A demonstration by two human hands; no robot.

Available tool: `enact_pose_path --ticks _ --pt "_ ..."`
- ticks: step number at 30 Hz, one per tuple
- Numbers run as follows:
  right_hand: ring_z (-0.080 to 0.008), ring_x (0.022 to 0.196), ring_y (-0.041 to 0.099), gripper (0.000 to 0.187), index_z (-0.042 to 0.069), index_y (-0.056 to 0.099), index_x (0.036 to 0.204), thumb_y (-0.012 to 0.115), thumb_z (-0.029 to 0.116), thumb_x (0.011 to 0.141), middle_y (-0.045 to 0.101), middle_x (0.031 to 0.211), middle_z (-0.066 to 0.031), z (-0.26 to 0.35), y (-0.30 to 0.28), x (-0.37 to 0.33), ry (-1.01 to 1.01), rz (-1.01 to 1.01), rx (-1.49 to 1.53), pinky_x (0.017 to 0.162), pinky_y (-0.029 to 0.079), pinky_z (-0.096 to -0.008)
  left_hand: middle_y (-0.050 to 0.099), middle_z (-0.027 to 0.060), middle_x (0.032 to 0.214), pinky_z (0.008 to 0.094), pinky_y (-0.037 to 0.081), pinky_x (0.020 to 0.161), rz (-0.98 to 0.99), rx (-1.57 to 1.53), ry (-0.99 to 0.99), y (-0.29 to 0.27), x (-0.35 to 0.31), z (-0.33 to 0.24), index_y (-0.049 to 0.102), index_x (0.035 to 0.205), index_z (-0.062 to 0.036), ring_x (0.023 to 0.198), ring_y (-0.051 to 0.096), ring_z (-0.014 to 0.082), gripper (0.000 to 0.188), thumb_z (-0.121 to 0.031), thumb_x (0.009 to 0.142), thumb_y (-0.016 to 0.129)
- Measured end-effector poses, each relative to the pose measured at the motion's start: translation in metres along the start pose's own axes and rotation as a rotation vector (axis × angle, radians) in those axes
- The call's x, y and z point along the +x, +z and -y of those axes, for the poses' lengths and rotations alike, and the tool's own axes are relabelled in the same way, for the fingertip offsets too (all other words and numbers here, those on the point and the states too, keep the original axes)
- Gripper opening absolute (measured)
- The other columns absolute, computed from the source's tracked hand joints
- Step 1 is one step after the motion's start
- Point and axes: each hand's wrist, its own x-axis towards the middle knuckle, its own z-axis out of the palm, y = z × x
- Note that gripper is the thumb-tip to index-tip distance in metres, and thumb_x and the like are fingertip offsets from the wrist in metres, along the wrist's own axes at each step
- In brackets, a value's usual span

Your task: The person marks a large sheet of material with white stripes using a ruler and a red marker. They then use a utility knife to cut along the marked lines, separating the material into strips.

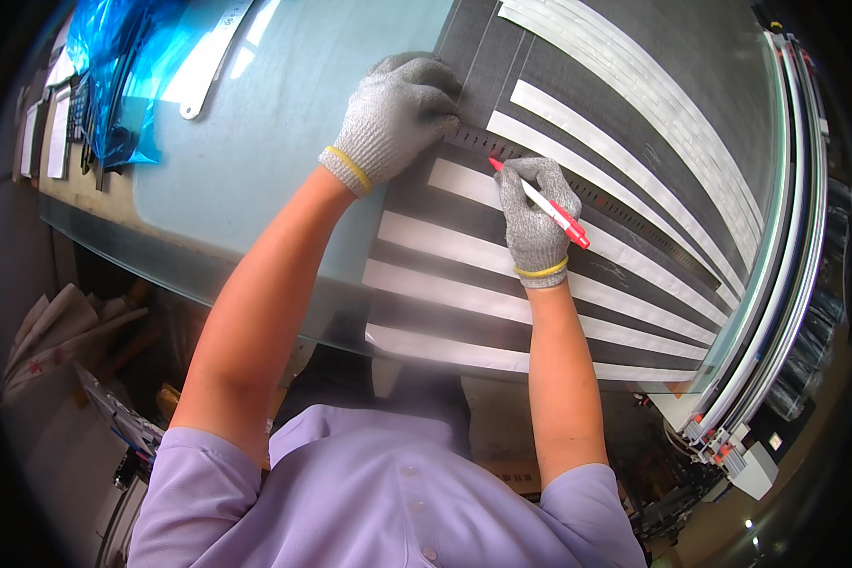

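My right grip is pinching the pen, tip by the ruler's edge: light, stiff, I'd reckon, best held low. My left grip curls at the ruler's end; clenched or not, I can't tell.

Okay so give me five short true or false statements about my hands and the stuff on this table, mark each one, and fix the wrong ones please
1. The right hand holds a red and white pen. True.
2. Only one hand wears a glove. False: both wear gray gloves with yellow cuff edges.
3. White strips lie on a dark surface. True.
4. The left hand is at the ruler's far right end. False: it is at the ruler's left end.
5. The crumpled blue plastic lies to the right of both hands. False: it is to their left, near the picture's upper left.
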Motion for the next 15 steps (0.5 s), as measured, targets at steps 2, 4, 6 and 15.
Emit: enact_pose_path --ticks 2,4,6,15 --pt "-0.0296 0.069 0.067 0.009 0.0 0.065 0.082 0.073 -0.003 0.079 0.065 0.076 -0.014 0.0007 -0.0006 0.0005 -0.006 0.006 -0.01 0.066 0.054 -0.0341 0.069 0.0049 0.115 0.0412 0.044 0.107 -0.001 0.004 -0.003 0.0002 -0.0002 0.0 0.078 0.085 -0.0094 0.12 0.059 0.027 0.012 -0.019 0.078 0.077" --pt "-0.0299 0.069 0.066 0.009 0.0 0.065 0.082 0.072 -0.004 0.079 0.065 0.076 -0.0142 -0.0001 -0.0024 0.0007 -0.001 0.028 0.007 0.066 0.053 -0.0343 0.069 0.0047 0.115 0.0411 0.044 0.107 0.001 0.012 0.002 0.0002 0.0002 -0.0001 0.078 0.084 -0.0092 0.12 0.059 0.0267 0.012 -0.019 0.078 0.077" --pt "-0.03 0.069 0.066 0.009 0.0 0.065 0.082 0.072 -0.003 0.079 0.065 0.076 -0.0143 0.0002 -0.0023 0.001 0.009 0.028 0.015 0.065 0.053 -0.0344 0.069 0.0047 0.115 0.041 0.044 0.106 0.002 0.011 0.002 0.0003 0.0004 -0.0002 0.078 0.084 -0.009 0.12 0.059 0.0266 0.012 -0.019 0.078 0.076" --pt "-0.028 0.067 0.066 0.008 0.0 0.064 0.081 0.071 -0.003 0.08 0.065 0.075 -0.0133 0.0 -0.0005 0.0003 0.049 0.017 0.046 0.064 0.052 -0.0332 0.069 0.0053 0.115 0.0406 0.045 0.106 0.011 0.012 0.0 -0.0012 0.0003 -0.0021 0.078 0.086 -0.0091 0.121 0.058 0.0275 0.013 -0.02 0.078 0.075"
